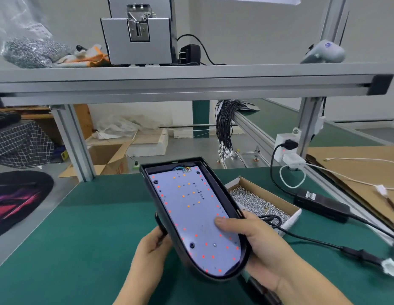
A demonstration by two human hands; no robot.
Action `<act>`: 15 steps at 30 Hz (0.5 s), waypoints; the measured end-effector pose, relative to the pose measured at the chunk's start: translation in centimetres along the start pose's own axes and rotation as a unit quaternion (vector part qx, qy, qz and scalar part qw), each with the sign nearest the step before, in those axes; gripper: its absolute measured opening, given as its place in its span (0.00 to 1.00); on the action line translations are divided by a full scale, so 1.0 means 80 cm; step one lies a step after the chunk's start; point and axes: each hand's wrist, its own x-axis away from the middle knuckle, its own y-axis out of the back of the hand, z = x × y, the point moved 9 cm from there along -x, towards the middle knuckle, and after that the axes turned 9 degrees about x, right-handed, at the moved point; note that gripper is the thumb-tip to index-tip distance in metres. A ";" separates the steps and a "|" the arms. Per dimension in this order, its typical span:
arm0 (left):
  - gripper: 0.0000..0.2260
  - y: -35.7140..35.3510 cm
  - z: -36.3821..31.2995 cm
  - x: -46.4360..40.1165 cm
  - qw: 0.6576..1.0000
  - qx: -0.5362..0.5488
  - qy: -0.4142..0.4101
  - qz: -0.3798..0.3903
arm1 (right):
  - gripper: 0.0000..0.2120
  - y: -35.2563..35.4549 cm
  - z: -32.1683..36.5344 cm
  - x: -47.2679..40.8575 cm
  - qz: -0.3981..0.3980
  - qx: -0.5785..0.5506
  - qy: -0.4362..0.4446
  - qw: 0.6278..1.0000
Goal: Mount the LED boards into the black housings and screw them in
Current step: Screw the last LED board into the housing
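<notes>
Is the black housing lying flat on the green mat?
No: both hands, left and right, hold the black housing tilted above the green mat.

White LED board [191, 212] inside tilted black housing [215, 183]

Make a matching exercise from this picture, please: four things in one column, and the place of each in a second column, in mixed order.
Things:
1. LED board
2. cardboard box of screws
3. bag of screws
4. black cable bundle

Places:
A. on the upper shelf, left
B. inside the black housing
C. on the green mat, right of the housing
D. hanging behind the bench

Pairs: 1-B, 2-C, 3-A, 4-D
</notes>
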 end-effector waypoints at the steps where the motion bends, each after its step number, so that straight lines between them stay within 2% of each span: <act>1: 0.15 0.007 -0.002 -0.001 1.000 -0.005 -0.024 -0.014 | 0.15 0.002 0.002 -0.004 -0.011 -0.001 0.007 1.000; 3: 0.11 0.020 -0.006 -0.003 0.998 0.011 -0.049 -0.047 | 0.13 0.010 0.004 -0.012 -0.044 0.014 0.015 0.999; 6: 0.11 0.029 -0.016 -0.005 0.982 0.168 -0.032 -0.083 | 0.10 0.022 0.002 -0.024 -0.098 0.073 0.013 0.992; 8: 0.13 0.027 -0.017 -0.009 0.942 0.318 0.030 -0.101 | 0.10 0.022 -0.005 -0.031 -0.109 0.105 0.004 0.988; 10: 0.18 0.020 -0.015 -0.012 0.887 0.440 0.092 -0.101 | 0.09 0.021 -0.017 -0.036 -0.114 0.120 -0.015 0.986; 11: 0.21 0.017 -0.013 -0.016 0.862 0.484 0.110 -0.106 | 0.09 0.020 -0.023 -0.038 -0.114 0.122 -0.025 0.986; 12: 0.22 0.013 -0.015 -0.022 0.851 0.508 0.101 -0.088 | 0.10 0.019 -0.029 -0.038 -0.112 0.119 -0.037 0.986; 14: 0.15 -0.001 -0.029 -0.026 0.820 0.563 0.095 -0.048 | 0.12 0.019 -0.038 -0.039 -0.104 0.104 -0.061 0.987; 15: 0.18 -0.006 -0.031 -0.026 0.810 0.577 0.099 -0.035 | 0.12 0.019 -0.041 -0.039 -0.098 0.094 -0.069 0.988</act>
